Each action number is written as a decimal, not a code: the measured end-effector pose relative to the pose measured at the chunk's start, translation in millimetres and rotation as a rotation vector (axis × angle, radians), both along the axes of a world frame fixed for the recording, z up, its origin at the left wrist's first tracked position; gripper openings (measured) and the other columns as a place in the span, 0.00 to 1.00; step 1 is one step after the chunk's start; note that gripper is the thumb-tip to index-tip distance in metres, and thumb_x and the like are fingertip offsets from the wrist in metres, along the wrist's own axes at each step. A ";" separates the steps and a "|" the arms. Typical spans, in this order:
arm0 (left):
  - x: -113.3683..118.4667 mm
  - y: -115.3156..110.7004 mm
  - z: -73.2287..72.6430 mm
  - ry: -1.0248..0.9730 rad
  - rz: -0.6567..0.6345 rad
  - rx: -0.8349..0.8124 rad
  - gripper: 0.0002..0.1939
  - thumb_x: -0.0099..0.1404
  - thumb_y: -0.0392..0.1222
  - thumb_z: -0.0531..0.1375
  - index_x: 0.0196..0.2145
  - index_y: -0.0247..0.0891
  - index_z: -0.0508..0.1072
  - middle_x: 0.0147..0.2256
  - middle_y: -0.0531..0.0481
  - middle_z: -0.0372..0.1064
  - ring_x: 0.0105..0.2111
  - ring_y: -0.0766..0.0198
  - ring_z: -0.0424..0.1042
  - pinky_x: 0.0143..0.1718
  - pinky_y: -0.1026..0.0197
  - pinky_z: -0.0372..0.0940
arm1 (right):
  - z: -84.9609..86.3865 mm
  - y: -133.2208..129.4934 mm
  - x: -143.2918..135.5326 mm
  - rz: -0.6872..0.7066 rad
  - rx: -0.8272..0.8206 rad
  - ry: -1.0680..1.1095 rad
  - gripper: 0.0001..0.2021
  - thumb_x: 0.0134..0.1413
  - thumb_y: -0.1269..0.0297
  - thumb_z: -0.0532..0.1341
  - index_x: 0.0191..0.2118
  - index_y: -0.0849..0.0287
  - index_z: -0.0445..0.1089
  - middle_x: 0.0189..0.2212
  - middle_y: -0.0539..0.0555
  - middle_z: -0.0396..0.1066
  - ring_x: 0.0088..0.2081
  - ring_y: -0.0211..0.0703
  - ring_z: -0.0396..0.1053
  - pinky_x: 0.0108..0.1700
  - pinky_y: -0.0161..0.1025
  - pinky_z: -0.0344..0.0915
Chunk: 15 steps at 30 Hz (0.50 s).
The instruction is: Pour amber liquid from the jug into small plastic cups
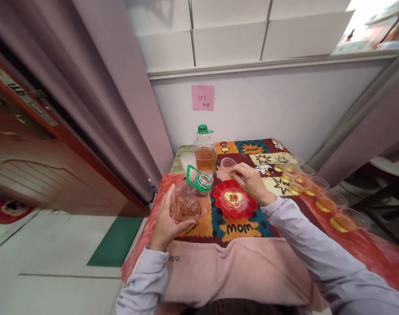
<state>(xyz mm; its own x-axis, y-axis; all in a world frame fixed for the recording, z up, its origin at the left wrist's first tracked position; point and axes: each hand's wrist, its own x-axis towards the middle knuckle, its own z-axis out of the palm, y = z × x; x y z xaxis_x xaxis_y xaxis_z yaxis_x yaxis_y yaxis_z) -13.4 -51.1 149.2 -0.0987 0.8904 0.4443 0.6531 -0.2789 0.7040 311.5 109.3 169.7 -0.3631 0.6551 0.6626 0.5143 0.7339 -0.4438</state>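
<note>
My left hand [168, 218] is wrapped round a clear plastic bottle [189, 203] with amber liquid low inside. Its uncapped mouth tilts to the right, and a green handle ring sits at the neck. Between the fingertips of my right hand [248, 179] is the rim of a clear plastic cup [227, 168], held a little behind a red scalloped plate [223, 208] with a gold heart. Whether the cup has anything in it I cannot tell. The bottle's mouth and the cup are apart.
A second bottle [205, 153] with a green cap stands at the back, beside a stack of cups [187, 161]. Several cups of yellow liquid [327, 202] line the table's right side. A pink cloth [219, 267] lies along the front edge, and red plastic sheeting [366, 249] covers the right side.
</note>
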 end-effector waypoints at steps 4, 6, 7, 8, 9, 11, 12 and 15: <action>3.4 2.2 0.7 0.004 -0.011 0.004 0.66 0.53 0.70 0.75 0.78 0.46 0.49 0.76 0.35 0.54 0.74 0.39 0.60 0.71 0.38 0.62 | -42.8 -29.3 38.2 0.017 -0.088 -0.228 0.09 0.73 0.65 0.60 0.40 0.53 0.78 0.40 0.56 0.79 0.39 0.46 0.77 0.42 0.39 0.72; 5.2 2.9 1.5 -0.004 -0.024 0.007 0.65 0.54 0.69 0.75 0.78 0.47 0.50 0.76 0.36 0.53 0.74 0.40 0.59 0.72 0.39 0.61 | -61.3 -38.0 43.0 0.001 -0.138 -0.295 0.11 0.73 0.65 0.59 0.40 0.54 0.78 0.40 0.57 0.79 0.39 0.46 0.77 0.41 0.39 0.72; 6.1 3.1 2.0 -0.006 -0.026 0.007 0.65 0.54 0.69 0.75 0.78 0.47 0.50 0.77 0.36 0.53 0.74 0.40 0.58 0.73 0.38 0.59 | -67.5 -40.6 42.9 -0.011 -0.164 -0.320 0.11 0.74 0.65 0.59 0.41 0.55 0.79 0.41 0.57 0.80 0.39 0.46 0.77 0.41 0.39 0.72; 6.9 3.2 2.6 -0.006 -0.025 0.006 0.65 0.53 0.68 0.76 0.78 0.47 0.51 0.77 0.36 0.53 0.75 0.40 0.58 0.73 0.38 0.58 | -71.5 -42.2 41.9 -0.022 -0.186 -0.339 0.12 0.74 0.65 0.58 0.41 0.55 0.79 0.42 0.57 0.80 0.39 0.46 0.77 0.41 0.39 0.72; 7.7 3.1 3.2 -0.006 -0.022 0.006 0.65 0.52 0.68 0.76 0.78 0.47 0.51 0.76 0.36 0.53 0.75 0.39 0.57 0.74 0.38 0.57 | -73.4 -43.2 40.5 -0.029 -0.203 -0.353 0.12 0.74 0.65 0.58 0.42 0.55 0.80 0.42 0.58 0.80 0.40 0.46 0.78 0.42 0.40 0.72; 9.1 2.9 4.3 -0.005 -0.012 0.007 0.66 0.51 0.67 0.77 0.77 0.46 0.53 0.76 0.35 0.53 0.75 0.39 0.57 0.74 0.37 0.56 | -72.8 -44.2 38.5 -0.036 -0.220 -0.364 0.13 0.74 0.65 0.57 0.44 0.55 0.81 0.45 0.59 0.81 0.42 0.47 0.79 0.42 0.41 0.73; 9.7 2.8 4.6 -0.008 -0.006 0.008 0.66 0.50 0.67 0.77 0.77 0.46 0.54 0.76 0.35 0.53 0.75 0.38 0.57 0.74 0.37 0.56 | -71.2 -44.6 38.4 -0.037 -0.224 -0.368 0.13 0.74 0.65 0.57 0.47 0.55 0.81 0.48 0.60 0.81 0.44 0.48 0.79 0.43 0.41 0.74; 11.0 2.5 4.9 -0.016 0.006 0.014 0.66 0.50 0.67 0.78 0.77 0.46 0.54 0.76 0.35 0.54 0.74 0.37 0.58 0.74 0.37 0.57 | -65.2 -47.3 41.6 -0.048 -0.229 -0.377 0.15 0.72 0.64 0.61 0.58 0.52 0.80 0.58 0.60 0.79 0.51 0.52 0.79 0.50 0.46 0.76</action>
<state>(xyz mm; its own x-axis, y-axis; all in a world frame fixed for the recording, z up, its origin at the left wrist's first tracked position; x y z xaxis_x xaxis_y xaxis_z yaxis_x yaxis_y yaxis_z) -2.3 -48.6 154.1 -0.1112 0.8833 0.4554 0.6431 -0.2854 0.7106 353.1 62.0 104.5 -0.5172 0.7916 0.3255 0.7026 0.6098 -0.3667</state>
